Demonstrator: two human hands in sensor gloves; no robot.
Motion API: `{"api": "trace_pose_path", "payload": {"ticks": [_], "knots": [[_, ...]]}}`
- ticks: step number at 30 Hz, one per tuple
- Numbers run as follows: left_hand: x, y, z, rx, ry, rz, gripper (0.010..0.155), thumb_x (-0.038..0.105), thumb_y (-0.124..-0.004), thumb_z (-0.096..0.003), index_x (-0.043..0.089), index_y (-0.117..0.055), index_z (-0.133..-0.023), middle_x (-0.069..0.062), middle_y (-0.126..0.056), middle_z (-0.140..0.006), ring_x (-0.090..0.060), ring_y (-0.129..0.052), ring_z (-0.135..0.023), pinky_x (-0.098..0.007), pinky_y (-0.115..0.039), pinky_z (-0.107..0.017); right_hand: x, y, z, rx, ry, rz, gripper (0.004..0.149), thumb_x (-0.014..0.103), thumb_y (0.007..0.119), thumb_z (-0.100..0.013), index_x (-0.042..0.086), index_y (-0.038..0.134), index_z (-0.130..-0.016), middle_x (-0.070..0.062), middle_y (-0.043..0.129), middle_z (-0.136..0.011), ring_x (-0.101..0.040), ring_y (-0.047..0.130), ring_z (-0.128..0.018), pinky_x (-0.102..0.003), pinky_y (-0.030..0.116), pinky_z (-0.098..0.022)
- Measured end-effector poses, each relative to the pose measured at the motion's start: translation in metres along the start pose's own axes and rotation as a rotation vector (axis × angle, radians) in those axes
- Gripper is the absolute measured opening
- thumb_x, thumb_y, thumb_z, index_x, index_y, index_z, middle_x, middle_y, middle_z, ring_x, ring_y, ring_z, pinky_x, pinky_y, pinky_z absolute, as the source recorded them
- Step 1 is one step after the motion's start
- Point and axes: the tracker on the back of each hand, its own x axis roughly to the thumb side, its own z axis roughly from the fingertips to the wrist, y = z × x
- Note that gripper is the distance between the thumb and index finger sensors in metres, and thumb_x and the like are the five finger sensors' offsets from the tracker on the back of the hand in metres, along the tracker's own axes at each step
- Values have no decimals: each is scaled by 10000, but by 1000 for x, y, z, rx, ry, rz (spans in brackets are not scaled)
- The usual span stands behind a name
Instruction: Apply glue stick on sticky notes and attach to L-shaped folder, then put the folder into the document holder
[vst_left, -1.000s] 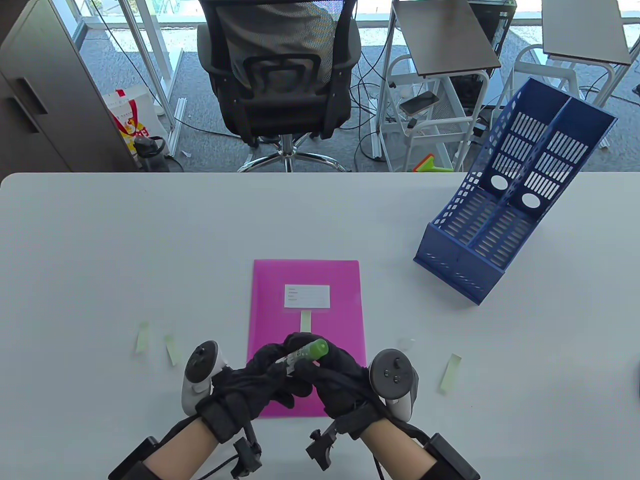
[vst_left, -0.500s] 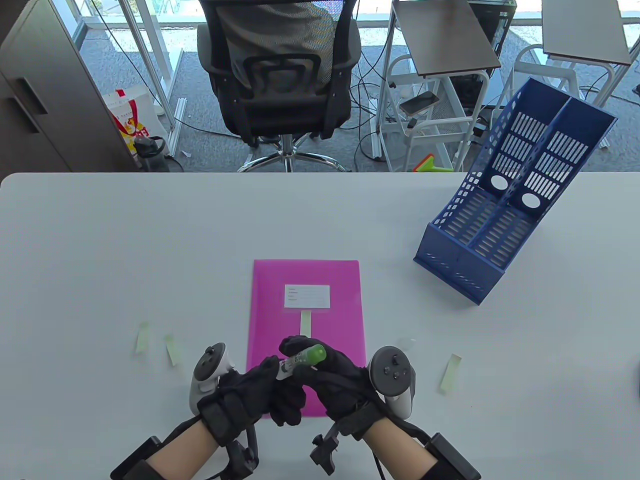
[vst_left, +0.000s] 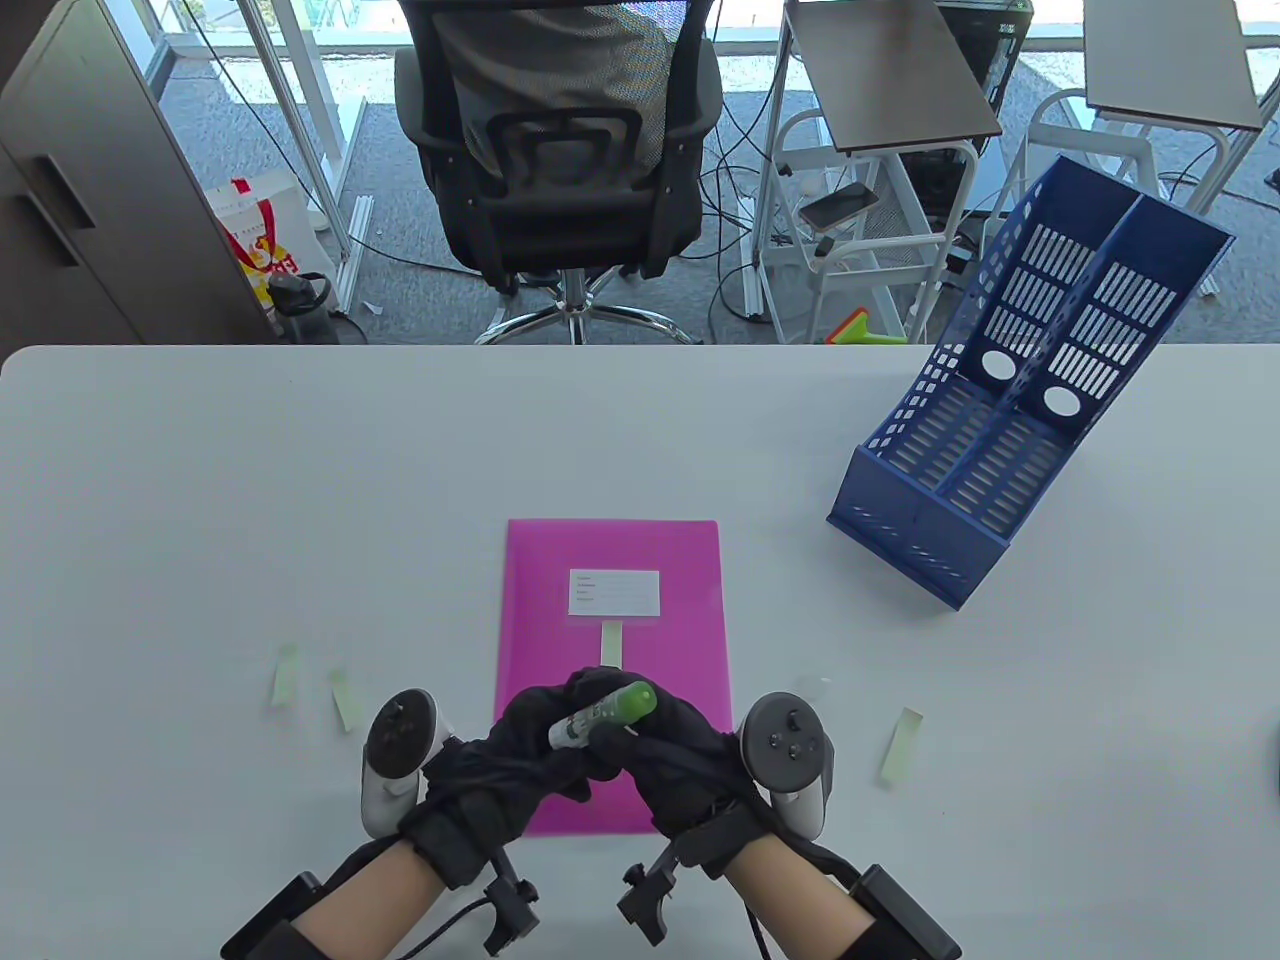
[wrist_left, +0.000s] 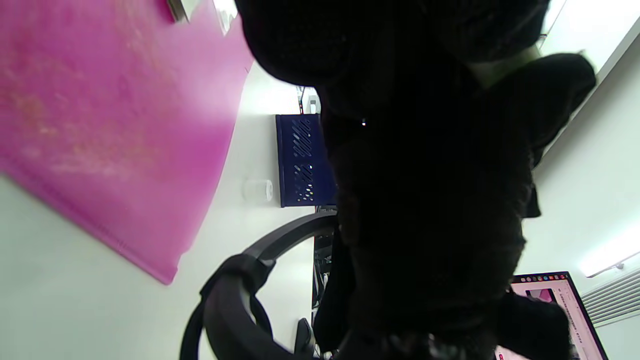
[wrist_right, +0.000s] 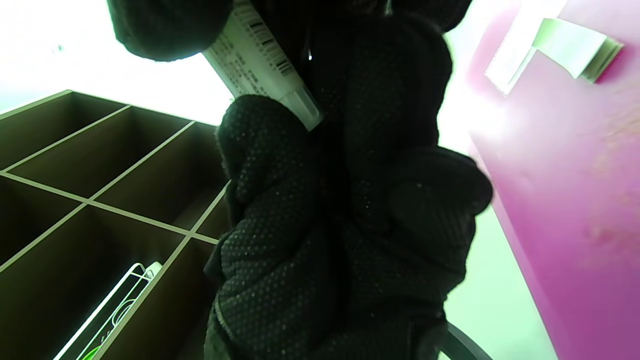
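A glue stick (vst_left: 600, 714) with a white labelled body and a green end is held over the near part of the pink L-shaped folder (vst_left: 610, 560). My left hand (vst_left: 535, 730) grips its white end. My right hand (vst_left: 655, 745) grips it near the green end, which points up and to the right. The right wrist view shows the label of the glue stick (wrist_right: 260, 55) between my gloved fingers (wrist_right: 280, 165). One pale green sticky note (vst_left: 611, 642) lies on the folder below its white label (vst_left: 614, 591). The blue document holder (vst_left: 1000, 430) stands at the right.
Two loose sticky notes (vst_left: 285, 675) (vst_left: 346, 698) lie left of the folder and one sticky note (vst_left: 902, 745) lies to its right. A small clear cap (vst_left: 812, 688) sits right of the folder. An office chair (vst_left: 560, 150) stands beyond the table's far edge.
My left hand drew slightly back and down along the glue stick half a second ago, then closed in over its white end again. The stick and my right hand barely shifted.
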Motion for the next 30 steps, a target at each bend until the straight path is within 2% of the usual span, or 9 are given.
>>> {"api": "trace_pose_path", "payload": {"ticks": [5,7,10,12,17,20,23,27,30], "knots": [[1,5,-1,-82,-17,45,698,582,-746,-485,200,-495,-1013,-39,-788,-957,-198,-957,-754,-306,-838,-484,4,-5,-2,30,2,-61,525,477,707,-523,286,652,-1009,2,697,-1077,-339,556,-1069,-597,498,-746],[10,14,-1,-63,-56,18,718,568,-781,-469,172,-527,-1011,-87,-798,-945,-259,-940,-755,-357,-818,-485,11,-13,-3,42,-19,-94,525,470,678,-542,303,594,-1032,-84,654,-1114,-462,551,-1051,-640,499,-728],[35,27,-2,-142,-115,-302,653,549,-773,-497,205,-541,-1001,-43,-809,-940,-226,-943,-765,-346,-819,-513,19,-31,-1,91,2,-13,524,459,597,-552,378,438,-1044,-168,578,-1154,-553,651,-993,-675,623,-663],[49,30,0,-113,-126,-611,654,556,-784,-478,213,-572,-992,-36,-838,-921,-220,-966,-741,-340,-835,-490,20,-47,9,88,81,33,527,447,588,-554,369,412,-1045,-218,581,-1131,-499,793,-902,-588,746,-616],[70,35,6,-92,-57,-1071,665,559,-793,-467,229,-579,-1004,-32,-836,-942,-223,-963,-754,-327,-841,-460,20,-73,35,122,191,255,539,305,639,-595,254,363,-1056,-297,539,-1086,-504,751,-837,-569,702,-620],[81,46,11,-10,36,-1295,670,560,-798,-456,249,-578,-1007,-17,-822,-955,-213,-955,-751,-299,-841,-411,21,-82,45,140,226,440,568,255,665,-586,168,399,-1081,-283,610,-1035,-445,785,-767,-527,717,-595],[88,67,20,-9,237,-1531,680,572,-795,-448,264,-569,-1010,-6,-808,-963,-202,-946,-745,-279,-835,-391,20,-86,53,161,182,656,621,291,649,-590,141,387,-1132,-218,705,-966,-345,825,-669,-464,744,-539],[85,90,39,-21,483,-1696,698,591,-793,-434,274,-566,-1013,0,-799,-968,-195,-940,-732,-270,-829,-375,18,-83,54,196,131,792,632,320,633,-601,110,407,-1153,-157,779,-852,-259,849,-551,-419,770,-461],[63,101,51,-50,609,-1743,708,610,-785,-429,259,-577,-1008,-7,-814,-947,-187,-958,-689,-254,-831,-339,21,-76,56,218,97,879,624,355,595,-621,97,405,-1157,-135,819,-791,-225,858,-485,-397,779,-418]]}}
